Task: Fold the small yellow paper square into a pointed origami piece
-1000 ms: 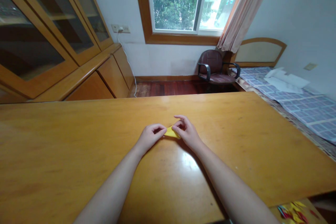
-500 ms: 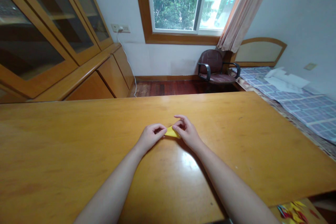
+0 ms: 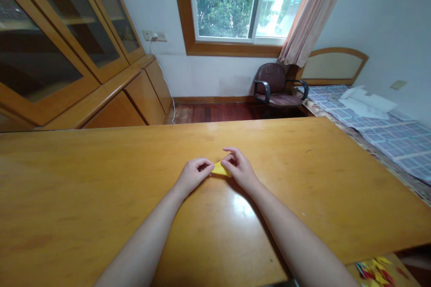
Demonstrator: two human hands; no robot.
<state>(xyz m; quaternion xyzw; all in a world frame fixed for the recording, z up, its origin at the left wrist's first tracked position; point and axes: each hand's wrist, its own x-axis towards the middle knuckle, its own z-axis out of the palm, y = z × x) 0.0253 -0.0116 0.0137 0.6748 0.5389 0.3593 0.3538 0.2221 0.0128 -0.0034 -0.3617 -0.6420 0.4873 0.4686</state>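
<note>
A small folded piece of yellow paper (image 3: 220, 169) lies on the wooden table (image 3: 101, 179) in the middle of the head view. My left hand (image 3: 192, 175) is curled, its fingertips pinching the paper's left end. My right hand (image 3: 239, 168) pinches the paper's right end, fingers bent over it. Most of the paper is hidden between the two hands.
Several coloured paper pieces (image 3: 377, 271) lie below the table's near right corner. Glass-door cabinets (image 3: 67, 54) stand at the left. Beyond the table are a dark armchair (image 3: 276, 86), a window (image 3: 242, 2) and a bed (image 3: 387, 130) at the right.
</note>
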